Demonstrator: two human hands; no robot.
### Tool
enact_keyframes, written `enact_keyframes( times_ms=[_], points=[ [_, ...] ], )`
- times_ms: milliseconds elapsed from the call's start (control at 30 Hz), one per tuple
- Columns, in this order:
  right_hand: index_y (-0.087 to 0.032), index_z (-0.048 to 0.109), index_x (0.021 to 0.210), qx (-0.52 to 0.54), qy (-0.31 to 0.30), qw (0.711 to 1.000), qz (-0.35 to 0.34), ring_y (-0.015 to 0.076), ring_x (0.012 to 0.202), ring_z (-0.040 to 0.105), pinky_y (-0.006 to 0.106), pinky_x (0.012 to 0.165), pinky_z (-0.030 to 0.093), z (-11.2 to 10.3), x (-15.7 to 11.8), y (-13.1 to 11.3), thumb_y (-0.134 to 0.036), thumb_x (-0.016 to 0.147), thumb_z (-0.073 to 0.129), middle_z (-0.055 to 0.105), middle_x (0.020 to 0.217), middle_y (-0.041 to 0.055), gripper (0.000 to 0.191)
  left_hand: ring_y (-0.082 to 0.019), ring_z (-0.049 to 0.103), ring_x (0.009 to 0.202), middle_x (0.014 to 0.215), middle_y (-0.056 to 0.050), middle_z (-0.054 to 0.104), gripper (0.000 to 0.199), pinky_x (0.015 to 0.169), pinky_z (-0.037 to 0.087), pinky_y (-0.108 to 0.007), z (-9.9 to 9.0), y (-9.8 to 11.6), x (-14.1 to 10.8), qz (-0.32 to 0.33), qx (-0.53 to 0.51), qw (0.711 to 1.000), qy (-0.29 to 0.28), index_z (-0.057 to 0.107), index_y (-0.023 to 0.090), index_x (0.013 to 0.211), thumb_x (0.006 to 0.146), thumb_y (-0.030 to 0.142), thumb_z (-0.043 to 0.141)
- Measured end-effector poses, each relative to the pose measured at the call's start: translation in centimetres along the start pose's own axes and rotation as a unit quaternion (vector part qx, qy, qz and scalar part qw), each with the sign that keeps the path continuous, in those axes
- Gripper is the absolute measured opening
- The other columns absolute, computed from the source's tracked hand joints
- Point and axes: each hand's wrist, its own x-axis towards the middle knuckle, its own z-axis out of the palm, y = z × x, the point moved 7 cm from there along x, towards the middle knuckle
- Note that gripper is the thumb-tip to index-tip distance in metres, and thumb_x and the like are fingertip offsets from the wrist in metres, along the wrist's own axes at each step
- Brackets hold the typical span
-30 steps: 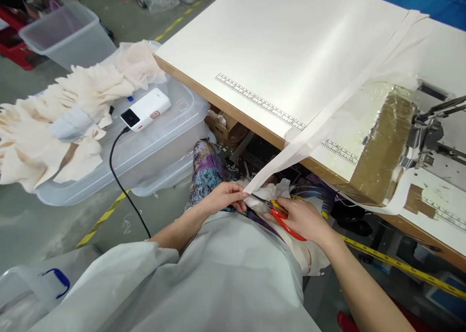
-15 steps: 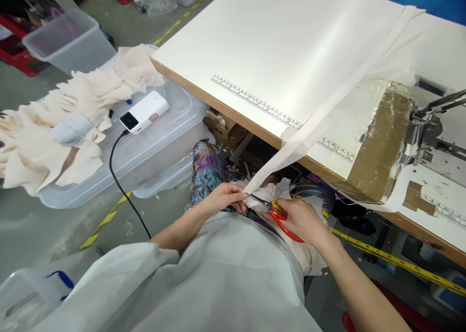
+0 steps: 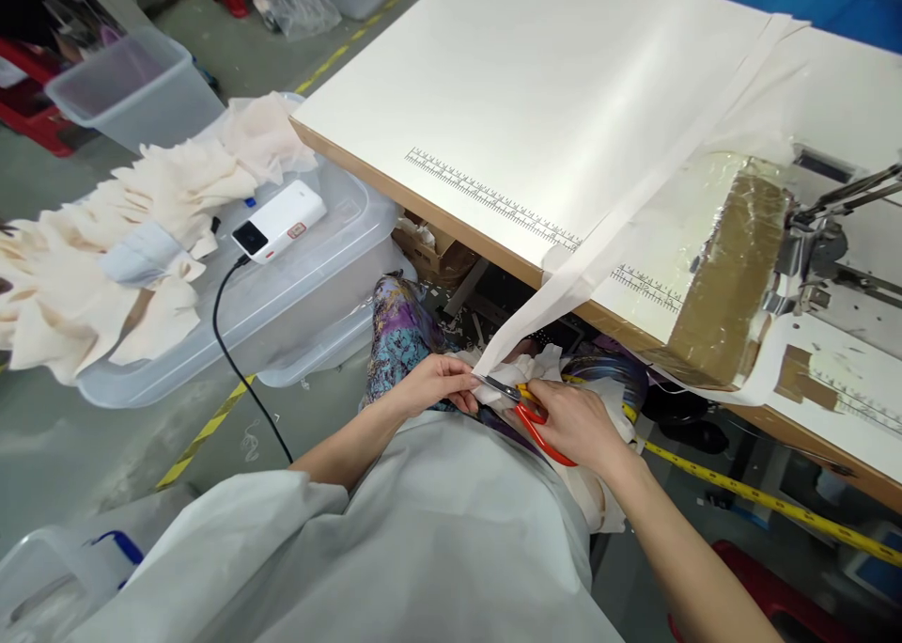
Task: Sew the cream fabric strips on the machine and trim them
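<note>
My left hand [image 3: 445,383] pinches the lower end of a long white fabric strip [image 3: 539,309] above my lap. My right hand [image 3: 572,421] is closed on scissors with red and yellow handles [image 3: 539,436], their blades pointing left and reaching the strip just beside my left fingertips. From there the strip runs up over the edge of the white table [image 3: 451,79] and across its top. Pale fabric pieces [image 3: 588,493] lie bunched on my lap, partly hidden by my right hand.
A sewing machine [image 3: 821,248] stands at the table's right, beside a taped block [image 3: 733,276]. To the left, a lidded plastic bin [image 3: 338,239] bears ruffled cream fabric [image 3: 77,295] and a white device [image 3: 280,220] with a black cable. A yellow tape measure [image 3: 761,497] hangs at right.
My right hand and the scissors have moved slightly left, bringing the blades closer to my left fingertips. My left hand keeps its hold on the strip. The view has shifted slightly.
</note>
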Motion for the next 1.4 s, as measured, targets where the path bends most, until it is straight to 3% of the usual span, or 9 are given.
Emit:
enact_keyframes(
  times_ms=[400, 567, 700, 833, 1000, 1100, 1200, 1267, 1400],
  points=[
    [-0.024, 0.039, 0.061, 0.077, 0.007, 0.997, 0.023, 0.0162, 0.053, 0.051, 0.026, 0.051, 0.026, 1.0, 0.1, 0.9, -0.055, 0.089, 0.042, 0.056, 0.056, 0.0013, 0.042, -0.015, 0.069, 0.061, 0.066, -0.008, 0.072, 0.049, 0.062, 0.054, -0.023, 0.1, -0.2, 0.3, -0.015, 0.024, 1.0, 0.004, 0.068, 0.01, 0.079, 0.064, 0.055, 0.079],
    [-0.024, 0.029, 0.062, 0.204, 0.054, 0.976, 0.055, 0.0129, 0.049, 0.038, 0.025, 0.049, 0.028, 1.5, -1.7, 2.9, -0.064, 0.084, 0.045, 0.042, 0.052, -0.0043, 0.048, -0.017, 0.068, 0.071, 0.091, -0.011, 0.072, 0.054, 0.064, 0.053, -0.026, -1.2, 0.6, 0.7, 0.035, 0.16, 0.987, 0.0, 0.063, 0.01, 0.112, 0.075, 0.05, 0.07],
    [-0.025, 0.03, 0.062, 0.298, 0.095, 0.947, 0.075, 0.0123, 0.052, 0.035, 0.025, 0.05, 0.03, 2.1, -3.5, 3.6, -0.064, 0.082, 0.051, 0.036, 0.054, -0.0058, 0.049, -0.017, 0.062, 0.081, 0.119, -0.014, 0.061, 0.051, 0.071, 0.051, -0.03, -3.1, 5.5, 0.6, 0.24, 0.386, 0.868, 0.202, 0.054, 0.014, 0.127, 0.083, 0.039, 0.063],
    [-0.024, 0.038, 0.064, 0.348, 0.109, 0.928, 0.072, 0.0134, 0.055, 0.039, 0.025, 0.052, 0.035, 2.4, -4.3, 2.7, -0.061, 0.082, 0.054, 0.042, 0.059, -0.004, 0.045, -0.023, 0.056, 0.107, 0.112, -0.012, 0.063, 0.029, 0.095, 0.044, -0.037, 0.3, 8.3, 2.0, 0.398, 0.43, 0.79, 0.181, 0.064, 0.017, 0.106, 0.087, 0.039, 0.06],
    [-0.024, 0.042, 0.065, 0.358, 0.136, 0.921, 0.076, 0.0138, 0.056, 0.042, 0.025, 0.053, 0.037, 2.1, -5.1, 2.4, -0.058, 0.083, 0.057, 0.046, 0.059, -0.0036, 0.042, -0.015, 0.061, 0.068, 0.076, -0.003, 0.064, 0.021, 0.067, 0.048, -0.026, -3.1, 5.7, 5.1, 0.233, 0.333, 0.88, 0.247, 0.06, 0.016, 0.088, 0.094, 0.03, 0.046],
    [-0.023, 0.047, 0.068, 0.374, 0.146, 0.911, 0.097, 0.0136, 0.057, 0.043, 0.024, 0.054, 0.038, 2.4, -6.3, 3.3, -0.054, 0.083, 0.059, 0.047, 0.061, -0.0039, 0.037, -0.015, 0.054, 0.052, 0.055, 0.003, 0.054, 0.012, 0.058, 0.044, -0.026, -7.8, 3.6, 3.7, 0.149, 0.323, 0.877, 0.323, 0.057, 0.014, 0.092, 0.09, 0.02, 0.047],
    [-0.022, 0.05, 0.07, 0.401, 0.137, 0.898, 0.119, 0.0137, 0.058, 0.045, 0.024, 0.054, 0.039, 3.3, -7.4, 4.0, -0.052, 0.082, 0.063, 0.048, 0.061, -0.004, 0.034, -0.015, 0.051, 0.048, 0.047, 0.007, 0.044, 0.013, 0.057, 0.042, -0.025, -9.1, 2.7, 1.0, 0.135, 0.332, 0.867, 0.347, 0.056, 0.015, 0.096, 0.083, 0.015, 0.055],
    [-0.022, 0.052, 0.071, 0.427, 0.135, 0.885, 0.128, 0.014, 0.057, 0.045, 0.024, 0.054, 0.039, 3.7, -7.7, 4.2, -0.053, 0.081, 0.063, 0.048, 0.06, -0.0041, 0.034, -0.015, 0.054, 0.049, 0.051, 0.006, 0.05, 0.015, 0.055, 0.043, -0.025, -6.8, 2.1, 0.0, 0.127, 0.304, 0.906, 0.267, 0.057, 0.017, 0.099, 0.086, 0.023, 0.053],
    [-0.022, 0.052, 0.07, 0.463, 0.134, 0.866, 0.134, 0.0134, 0.056, 0.043, 0.024, 0.053, 0.037, 3.8, -7.8, 3.7, -0.056, 0.08, 0.063, 0.046, 0.059, -0.0047, 0.037, -0.019, 0.068, 0.079, 0.086, -0.007, 0.069, 0.039, 0.062, 0.049, -0.027, 2.6, 1.9, -1.1, 0.11, 0.181, 0.974, -0.077, 0.057, 0.019, 0.115, 0.092, 0.048, 0.047]
  ],
)
